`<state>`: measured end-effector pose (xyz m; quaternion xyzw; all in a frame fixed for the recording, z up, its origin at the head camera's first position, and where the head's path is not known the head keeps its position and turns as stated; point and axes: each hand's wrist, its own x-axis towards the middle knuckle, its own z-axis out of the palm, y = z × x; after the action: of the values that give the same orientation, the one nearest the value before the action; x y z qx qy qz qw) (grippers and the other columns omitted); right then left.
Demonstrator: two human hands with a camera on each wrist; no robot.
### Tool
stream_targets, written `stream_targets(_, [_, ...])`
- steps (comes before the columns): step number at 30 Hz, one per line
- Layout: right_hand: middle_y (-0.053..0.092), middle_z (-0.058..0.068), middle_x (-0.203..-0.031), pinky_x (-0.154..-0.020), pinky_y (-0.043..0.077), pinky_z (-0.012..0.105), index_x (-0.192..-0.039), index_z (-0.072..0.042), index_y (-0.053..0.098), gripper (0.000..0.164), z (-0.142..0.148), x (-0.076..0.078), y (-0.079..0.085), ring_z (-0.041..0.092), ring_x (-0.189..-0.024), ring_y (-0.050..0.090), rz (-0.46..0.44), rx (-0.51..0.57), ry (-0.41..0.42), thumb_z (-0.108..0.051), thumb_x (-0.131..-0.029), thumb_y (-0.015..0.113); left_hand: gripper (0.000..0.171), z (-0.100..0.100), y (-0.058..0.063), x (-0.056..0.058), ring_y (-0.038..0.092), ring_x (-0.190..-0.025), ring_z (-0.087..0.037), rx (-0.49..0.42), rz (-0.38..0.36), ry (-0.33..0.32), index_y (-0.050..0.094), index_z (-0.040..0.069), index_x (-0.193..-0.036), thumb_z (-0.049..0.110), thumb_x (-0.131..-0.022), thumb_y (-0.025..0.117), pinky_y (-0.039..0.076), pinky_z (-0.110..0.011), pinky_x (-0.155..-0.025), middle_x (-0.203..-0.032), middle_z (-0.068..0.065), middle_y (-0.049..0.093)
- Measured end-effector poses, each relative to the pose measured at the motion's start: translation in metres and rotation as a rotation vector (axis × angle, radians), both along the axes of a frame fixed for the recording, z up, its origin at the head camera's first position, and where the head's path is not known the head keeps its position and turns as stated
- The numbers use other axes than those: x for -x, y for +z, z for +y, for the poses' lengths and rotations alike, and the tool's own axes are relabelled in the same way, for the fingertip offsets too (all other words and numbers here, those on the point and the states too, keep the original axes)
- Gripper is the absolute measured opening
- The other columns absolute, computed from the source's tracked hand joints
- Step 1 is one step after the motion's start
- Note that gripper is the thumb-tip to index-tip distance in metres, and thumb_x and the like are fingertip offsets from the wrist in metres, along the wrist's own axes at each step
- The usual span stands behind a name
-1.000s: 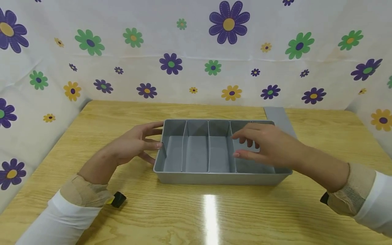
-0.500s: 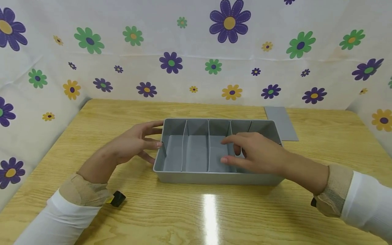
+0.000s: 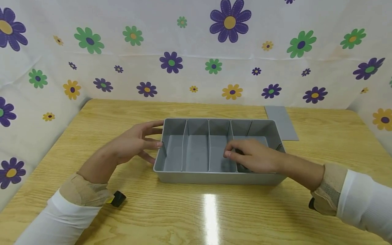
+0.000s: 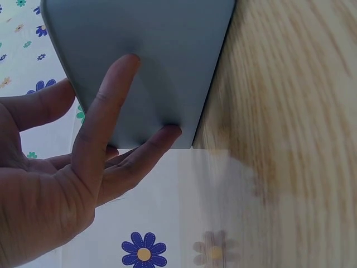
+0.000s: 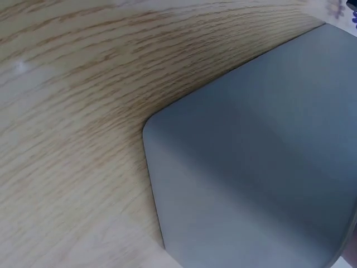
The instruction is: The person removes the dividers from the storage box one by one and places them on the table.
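Note:
A grey rectangular tray [image 3: 214,178] lies lengthwise on the wooden table, with three thin upright dividers across it. My left hand [image 3: 134,143] rests against the tray's left end, fingers spread. In the left wrist view, fingertips [image 4: 170,131] touch the end's outer wall. Over the right part of the tray is my right hand [image 3: 257,156], its thumb and index finger pinching the top of the rightmost divider [image 3: 231,131]. The hand covers that divider's middle. The right wrist view shows the tray's outer wall [image 5: 251,151], with the fingers almost out of frame.
A flat grey panel [image 3: 281,122] lies on the table [image 3: 153,214] behind the tray's right corner. White cloth [image 3: 196,41] printed with flowers hangs along the back and sides. Thin grooves show on the tray's inner wall right of the dividers.
My right hand has moved left and down over the tray, and its spread thumb and index finger have come together on the rightmost divider. The left hand stays put.

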<state>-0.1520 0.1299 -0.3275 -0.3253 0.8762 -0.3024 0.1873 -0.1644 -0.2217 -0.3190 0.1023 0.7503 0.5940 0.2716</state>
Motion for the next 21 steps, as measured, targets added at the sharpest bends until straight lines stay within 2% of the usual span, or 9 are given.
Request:
stream_targets(5, [0.049, -0.002, -0.066, -0.053, 0.042, 0.031, -0.116, -0.016, 0.052, 0.024, -0.0008, -0.0002, -0.0016, 0.012, -0.056, 0.044, 0.006, -0.001, -0.015, -0.030, -0.098, 0.044, 0.073, 0.0000, -0.0010, 0.0006, 0.042, -0.118, -0.043, 0.000, -0.001, -0.008, 0.014, 0.011, -0.147, 0.006, -0.089, 0.057, 0.054, -0.053, -0.068, -0.147, -0.022, 0.023])
stream_targets(10, [0.042, -0.002, -0.058, -0.046, 0.035, 0.028, -0.126, -0.020, 0.043, 0.032, -0.0013, -0.0010, -0.0013, 0.010, -0.049, 0.038, 0.041, 0.021, -0.042, -0.022, -0.095, 0.046, 0.073, -0.0001, -0.0014, 0.0007, 0.043, -0.117, -0.042, -0.004, -0.012, 0.013, 0.017, 0.014, -0.147, 0.007, -0.088, 0.059, 0.053, -0.054, -0.069, -0.146, -0.021, 0.025])
stream_targets(21, [0.032, -0.007, -0.049, -0.043, 0.027, 0.025, -0.120, -0.014, 0.051, 0.033, -0.0046, -0.0055, 0.0073, 0.005, -0.042, 0.025, 0.146, 0.017, -0.100, -0.013, -0.089, 0.043, 0.074, 0.0002, -0.0031, 0.0013, 0.043, -0.117, -0.042, 0.008, -0.003, 0.015, 0.018, 0.015, -0.147, 0.008, -0.087, 0.060, 0.054, -0.053, -0.071, -0.146, -0.021, 0.026])
